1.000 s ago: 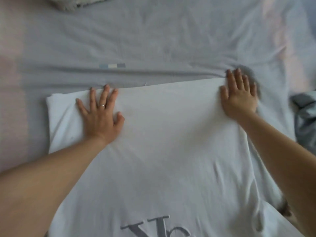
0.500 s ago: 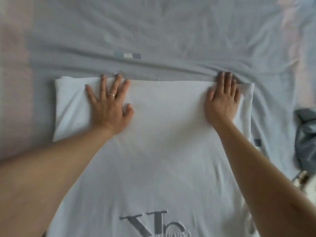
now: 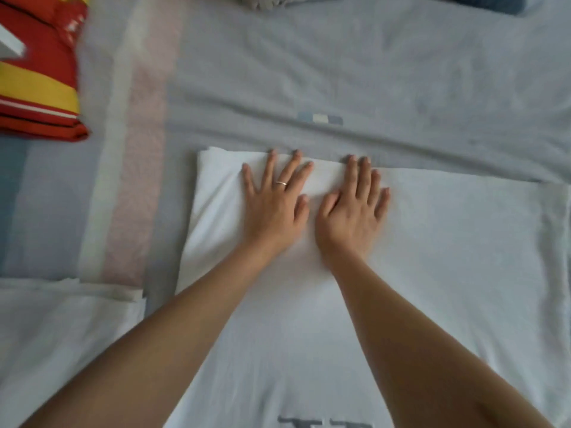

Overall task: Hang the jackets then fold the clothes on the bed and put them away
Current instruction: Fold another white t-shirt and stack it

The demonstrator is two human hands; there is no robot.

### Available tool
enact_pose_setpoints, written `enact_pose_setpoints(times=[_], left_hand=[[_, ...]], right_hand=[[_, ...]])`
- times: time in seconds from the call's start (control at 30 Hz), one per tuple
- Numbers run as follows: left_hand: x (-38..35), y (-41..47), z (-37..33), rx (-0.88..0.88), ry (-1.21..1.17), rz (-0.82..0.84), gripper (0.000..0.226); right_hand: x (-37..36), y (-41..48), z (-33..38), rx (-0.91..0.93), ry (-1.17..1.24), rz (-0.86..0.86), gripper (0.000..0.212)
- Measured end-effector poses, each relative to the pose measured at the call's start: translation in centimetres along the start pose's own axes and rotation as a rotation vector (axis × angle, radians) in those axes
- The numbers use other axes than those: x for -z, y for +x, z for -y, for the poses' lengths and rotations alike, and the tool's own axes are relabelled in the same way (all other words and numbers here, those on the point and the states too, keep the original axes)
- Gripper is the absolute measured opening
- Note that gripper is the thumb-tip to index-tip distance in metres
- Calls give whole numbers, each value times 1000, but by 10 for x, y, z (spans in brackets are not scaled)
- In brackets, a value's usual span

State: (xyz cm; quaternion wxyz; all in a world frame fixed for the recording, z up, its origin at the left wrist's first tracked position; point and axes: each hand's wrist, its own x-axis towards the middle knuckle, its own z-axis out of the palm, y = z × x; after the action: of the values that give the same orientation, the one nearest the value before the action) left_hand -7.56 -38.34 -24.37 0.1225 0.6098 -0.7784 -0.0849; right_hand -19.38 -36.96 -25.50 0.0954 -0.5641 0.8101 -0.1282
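A white T-shirt (image 3: 448,257) with grey lettering near its bottom lies flat on the grey bed sheet (image 3: 370,72), its far end folded into a straight edge. My left hand (image 3: 273,202), with a ring on one finger, presses flat on the shirt near the far left corner. Right beside it my right hand (image 3: 352,211) also lies flat, fingers spread, thumbs almost touching. Neither hand holds anything.
A folded red and yellow garment (image 3: 37,75) rests at the far left of the bed. Another white cloth (image 3: 61,329) lies at the near left. Pale and dark fabric (image 3: 488,1) shows at the far top edge.
My right hand has slid left along the shirt's far edge until it sits next to my left hand. The view has shifted left, showing the red garment.
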Motion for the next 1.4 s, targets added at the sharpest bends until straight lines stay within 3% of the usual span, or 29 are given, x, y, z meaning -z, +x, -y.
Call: enact_pose_setpoints(times=[0.07, 0.13, 0.2, 0.23, 0.27, 0.33, 0.4, 0.47, 0.63, 0.8, 0.93, 1.13, 1.27, 1.4], left_hand=[[12, -2, 16, 66, -214, -237, 54], [28, -3, 38, 339, -228, -377, 57], [40, 1, 75, 670, -281, -247, 65], [44, 7, 89, 748, -374, -140, 69], [48, 12, 101, 734, -446, -43, 73], [58, 17, 119, 511, -491, 105, 76], [64, 22, 124, 304, -605, 183, 54], [74, 25, 123, 235, -729, 226, 27], [105, 37, 141, 153, -748, 242, 37], [120, 44, 163, 191, -748, 218, 26], [119, 41, 169, 228, -794, 266, 38], [127, 31, 181, 312, -713, 341, 28], [125, 35, 185, 304, -708, 264, 23], [112, 42, 189, 301, -623, 158, 31]], right_hand=[[1, 2, 1, 3, -13, 8, 69], [0, 5, -2, 9, -19, -1, 69], [-1, 3, 0, 12, -21, -11, 68], [-1, 2, -2, 9, -26, -14, 68], [0, 1, -2, 7, -28, -14, 68], [1, 1, 1, 11, -29, -4, 68], [1, 2, 1, 10, -35, -4, 68], [1, 2, 2, 8, -45, -14, 69], [0, 3, 5, 2, -39, -17, 68], [-1, 3, 6, 1, -30, -49, 68], [-1, 3, 7, 1, -32, -60, 69], [-1, 3, 7, 4, -33, -67, 70], [-1, 3, 8, 1, -36, -60, 70], [-1, 4, 8, 0, -35, -58, 70]])
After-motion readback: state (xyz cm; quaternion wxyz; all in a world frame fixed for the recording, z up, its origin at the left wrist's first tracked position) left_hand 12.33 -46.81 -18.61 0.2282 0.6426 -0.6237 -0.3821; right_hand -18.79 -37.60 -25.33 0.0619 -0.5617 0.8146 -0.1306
